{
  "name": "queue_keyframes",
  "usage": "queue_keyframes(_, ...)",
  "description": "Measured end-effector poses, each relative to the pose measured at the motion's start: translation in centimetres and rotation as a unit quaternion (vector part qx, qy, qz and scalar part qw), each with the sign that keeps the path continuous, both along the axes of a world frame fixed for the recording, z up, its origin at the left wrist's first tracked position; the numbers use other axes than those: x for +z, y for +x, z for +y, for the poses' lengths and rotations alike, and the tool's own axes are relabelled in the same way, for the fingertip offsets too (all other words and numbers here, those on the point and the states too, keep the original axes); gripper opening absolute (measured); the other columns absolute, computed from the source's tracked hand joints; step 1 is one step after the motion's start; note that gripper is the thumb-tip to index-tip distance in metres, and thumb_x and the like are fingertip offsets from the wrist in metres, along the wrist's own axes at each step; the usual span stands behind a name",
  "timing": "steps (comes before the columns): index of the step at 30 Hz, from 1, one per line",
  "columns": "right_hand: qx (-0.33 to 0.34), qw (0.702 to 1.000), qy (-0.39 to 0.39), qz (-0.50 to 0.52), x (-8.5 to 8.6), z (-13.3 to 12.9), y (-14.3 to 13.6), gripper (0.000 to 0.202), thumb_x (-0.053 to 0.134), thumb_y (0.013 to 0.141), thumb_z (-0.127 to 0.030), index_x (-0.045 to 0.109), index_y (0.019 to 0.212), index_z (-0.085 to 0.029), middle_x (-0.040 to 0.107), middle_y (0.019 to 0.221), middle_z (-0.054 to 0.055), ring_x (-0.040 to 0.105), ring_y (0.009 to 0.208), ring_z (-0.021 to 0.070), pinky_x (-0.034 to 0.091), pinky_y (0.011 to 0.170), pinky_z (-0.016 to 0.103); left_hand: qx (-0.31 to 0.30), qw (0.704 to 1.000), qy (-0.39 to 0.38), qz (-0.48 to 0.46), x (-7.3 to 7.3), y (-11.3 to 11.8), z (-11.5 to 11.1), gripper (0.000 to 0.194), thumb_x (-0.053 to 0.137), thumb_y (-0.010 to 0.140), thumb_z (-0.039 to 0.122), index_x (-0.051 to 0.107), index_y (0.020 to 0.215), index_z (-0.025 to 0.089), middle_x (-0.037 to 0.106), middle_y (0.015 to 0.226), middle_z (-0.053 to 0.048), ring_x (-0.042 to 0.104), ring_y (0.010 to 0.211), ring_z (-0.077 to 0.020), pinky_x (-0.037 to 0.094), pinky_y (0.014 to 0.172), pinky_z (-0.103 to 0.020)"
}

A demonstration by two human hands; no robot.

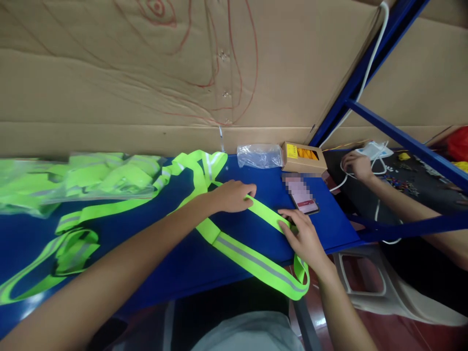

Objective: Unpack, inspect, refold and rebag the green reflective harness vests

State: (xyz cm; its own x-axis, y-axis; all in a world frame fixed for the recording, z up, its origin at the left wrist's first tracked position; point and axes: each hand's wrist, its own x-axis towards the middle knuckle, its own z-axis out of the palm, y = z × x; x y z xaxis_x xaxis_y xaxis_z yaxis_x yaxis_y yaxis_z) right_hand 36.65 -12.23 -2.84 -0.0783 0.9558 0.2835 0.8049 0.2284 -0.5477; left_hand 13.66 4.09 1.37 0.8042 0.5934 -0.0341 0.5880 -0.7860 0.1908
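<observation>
A neon-green reflective strap (256, 262) with a grey stripe lies in loops on the blue table, one loop hanging past its front edge. My left hand (234, 196) is closed, with thumb and forefinger pinching a section of this strap. My right hand (302, 236) grips the same section further right, near the table edge, fingers on top and thumb at the near side. Between both hands the section runs straight. More of the webbing trails left to a bundled part (76, 251) with a dark buckle-like piece, partly hidden by my left forearm.
Clear bags of green straps (109, 175) lie at the back left. Behind the strap are a clear plastic sleeve (259, 156), a cardboard box (305, 158) and a phone (300, 194). Right of the blue frame (387, 134), another person's hand (357, 165) is near a white cable.
</observation>
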Motion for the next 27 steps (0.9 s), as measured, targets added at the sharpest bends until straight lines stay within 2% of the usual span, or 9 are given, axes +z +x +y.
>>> queue_keyframes(4,0.003,0.998,0.026,-0.053,-0.7,0.1,0.4,0.023,0.051,0.105,-0.028,0.07,0.118,-0.027,0.07,0.121,0.007,0.064,0.113,0.0265,0.046,0.096,0.041,0.012,0.997,0.078,0.007,0.1,-0.6,-1.3,0.029,0.048,0.095,0.016,0.062,0.12,0.019,0.067,0.121,-0.013,0.063,0.112,-0.0302,0.039,0.101,-0.048)
queue_keyframes(8,-0.002,0.993,0.038,-0.113,-1.1,0.2,0.6,0.025,0.05,0.105,-0.025,0.072,0.116,-0.025,0.071,0.118,0.007,0.066,0.107,0.0264,0.045,0.091,0.042,0.019,0.982,0.184,0.029,0.1,-1.1,-5.0,0.032,0.047,0.098,0.014,0.062,0.126,0.016,0.061,0.134,-0.017,0.058,0.122,-0.0328,0.038,0.108,-0.051)
queue_keyframes(12,-0.026,0.988,0.05,-0.142,-1.1,-0.1,0.7,0.026,0.05,0.104,-0.027,0.073,0.115,-0.024,0.073,0.116,0.007,0.067,0.103,0.0271,0.045,0.086,0.041,0.077,0.984,0.16,0.028,-1.1,-1.2,-7.9,0.038,0.043,0.106,0.034,0.06,0.133,0.014,0.057,0.144,-0.02,0.054,0.132,-0.0368,0.041,0.108,-0.053)
queue_keyframes(16,-0.048,0.985,0.057,-0.156,-1.4,-0.7,1.4,0.026,0.05,0.104,-0.028,0.073,0.115,-0.022,0.073,0.117,0.009,0.066,0.103,0.0289,0.045,0.085,0.043,0.095,0.99,0.104,-0.001,-2.2,-1.4,-8.3,0.05,0.043,0.106,0.049,0.054,0.143,0.018,0.057,0.144,-0.019,0.057,0.129,-0.0369,0.045,0.104,-0.054)
queue_keyframes(19,-0.05,0.984,0.058,-0.162,-1.6,-0.8,2.2,0.026,0.05,0.103,-0.028,0.073,0.115,-0.022,0.073,0.118,0.01,0.066,0.103,0.0299,0.045,0.086,0.043,0.104,0.988,0.108,-0.022,-2.1,-1.5,-7.2,0.041,0.039,0.108,0.038,0.055,0.14,0.018,0.062,0.135,-0.017,0.062,0.121,-0.0328,0.048,0.101,-0.051)
queue_keyframes(21,-0.046,0.984,0.059,-0.159,-1.6,-0.7,2.6,0.026,0.05,0.103,-0.028,0.073,0.114,-0.022,0.073,0.117,0.01,0.066,0.102,0.0298,0.045,0.085,0.043,0.121,0.985,0.118,-0.031,-1.6,-1.6,-5.6,0.038,0.04,0.106,0.024,0.055,0.14,0.016,0.059,0.139,-0.019,0.06,0.124,-0.0333,0.048,0.102,-0.05)
queue_keyframes(23,-0.042,0.986,0.06,-0.15,-1.6,-0.6,2.8,0.026,0.05,0.103,-0.028,0.073,0.113,-0.022,0.073,0.116,0.01,0.066,0.102,0.0296,0.045,0.085,0.043,0.147,0.98,0.131,-0.033,-1.0,-1.8,-3.1,0.048,0.044,0.097,0.008,0.051,0.144,0.011,0.046,0.154,-0.023,0.049,0.139,-0.0375,0.041,0.111,-0.055)
queue_keyframes(25,-0.041,0.988,0.058,-0.14,-1.5,-0.4,2.9,0.026,0.051,0.103,-0.029,0.074,0.112,-0.022,0.074,0.115,0.009,0.067,0.102,0.0294,0.045,0.085,0.043,0.169,0.975,0.14,-0.023,-0.3,-2.3,-0.1,0.061,0.048,0.086,-0.003,0.052,0.144,0.012,0.036,0.163,-0.022,0.035,0.151,-0.0378,0.03,0.12,-0.06)
queue_keyframes(27,-0.045,0.989,0.052,-0.132,-1.5,-0.4,3.0,0.026,0.051,0.103,-0.029,0.074,0.112,-0.023,0.074,0.115,0.009,0.066,0.103,0.0293,0.046,0.085,0.043,0.154,0.98,0.125,-0.014,0.7,-3.2,3.2,0.055,0.051,0.079,-0.005,0.067,0.127,0.017,0.052,0.154,-0.017,0.037,0.151,-0.0336,0.023,0.124,-0.058)
